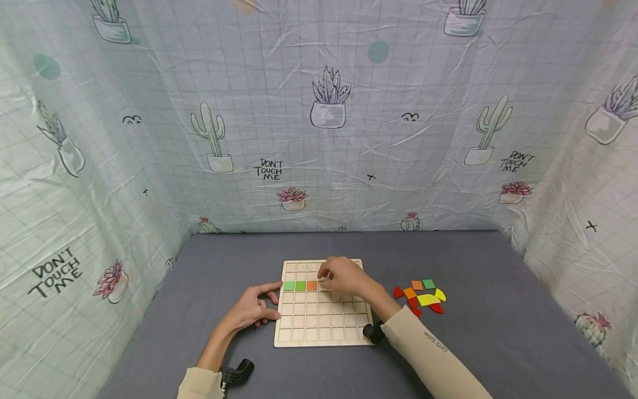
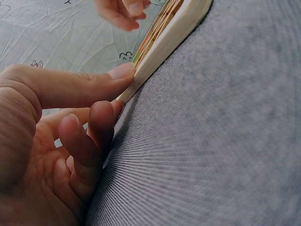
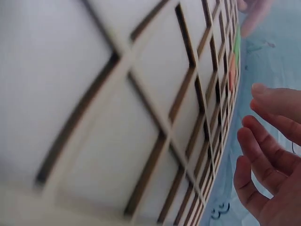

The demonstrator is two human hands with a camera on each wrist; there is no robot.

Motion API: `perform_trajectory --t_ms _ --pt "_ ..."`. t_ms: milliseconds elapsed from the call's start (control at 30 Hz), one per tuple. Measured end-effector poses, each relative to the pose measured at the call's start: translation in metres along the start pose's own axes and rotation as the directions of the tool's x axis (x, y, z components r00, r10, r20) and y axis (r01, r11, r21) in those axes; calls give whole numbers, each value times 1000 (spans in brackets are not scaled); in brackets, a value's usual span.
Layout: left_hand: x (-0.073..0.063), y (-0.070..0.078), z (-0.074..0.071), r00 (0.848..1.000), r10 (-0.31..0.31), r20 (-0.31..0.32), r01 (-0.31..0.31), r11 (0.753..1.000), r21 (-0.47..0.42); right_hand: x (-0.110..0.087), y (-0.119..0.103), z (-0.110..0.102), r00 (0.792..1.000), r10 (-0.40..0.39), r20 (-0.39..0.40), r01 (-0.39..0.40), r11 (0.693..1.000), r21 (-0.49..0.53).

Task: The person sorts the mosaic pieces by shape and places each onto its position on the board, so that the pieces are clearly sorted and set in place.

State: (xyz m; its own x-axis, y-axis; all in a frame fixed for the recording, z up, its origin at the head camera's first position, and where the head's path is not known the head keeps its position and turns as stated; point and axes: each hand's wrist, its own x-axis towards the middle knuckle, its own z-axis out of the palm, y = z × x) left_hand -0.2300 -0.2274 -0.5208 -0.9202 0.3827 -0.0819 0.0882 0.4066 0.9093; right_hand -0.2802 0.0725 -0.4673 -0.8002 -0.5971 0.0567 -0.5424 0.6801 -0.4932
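A pale wooden grid board (image 1: 324, 320) lies on the table. Two green squares (image 1: 294, 286) and an orange square (image 1: 311, 286) sit side by side in one row, starting at its left edge. My left hand (image 1: 249, 308) touches that edge with straight index finger and thumb set apart; the other fingers are curled. In the left wrist view, the thumb (image 2: 89, 85) presses against the board's side. Over the board, just right of the orange square, hovers my right hand (image 1: 344, 277). Its fingers (image 3: 265, 155) are loosely bent in the right wrist view, and nothing shows between them.
Right of the board lies a loose group of flat pieces: red ones (image 1: 436, 308), yellow ones (image 1: 427, 300), orange squares (image 1: 416, 285) and a green piece (image 1: 428, 284). A dark grey cloth (image 1: 478, 332) covers the table. Printed fabric (image 1: 269, 127) hangs behind and at both sides.
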Motion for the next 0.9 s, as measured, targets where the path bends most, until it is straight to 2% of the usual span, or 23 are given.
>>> perform_trajectory --t_ms 233,533,900 --pt "-1 -1 -1 1000 2 -1 -2 1000 -9 -17 15 -13 1000 19 -4 -19 1000 20" --pt "-1 0 -1 1000 3 1 -3 1000 -21 -39 28 -27 998 7 -55 -3 997 73" --pt "0 -1 0 1000 13 8 -13 1000 -28 -68 53 -44 994 -12 -107 20 998 66"
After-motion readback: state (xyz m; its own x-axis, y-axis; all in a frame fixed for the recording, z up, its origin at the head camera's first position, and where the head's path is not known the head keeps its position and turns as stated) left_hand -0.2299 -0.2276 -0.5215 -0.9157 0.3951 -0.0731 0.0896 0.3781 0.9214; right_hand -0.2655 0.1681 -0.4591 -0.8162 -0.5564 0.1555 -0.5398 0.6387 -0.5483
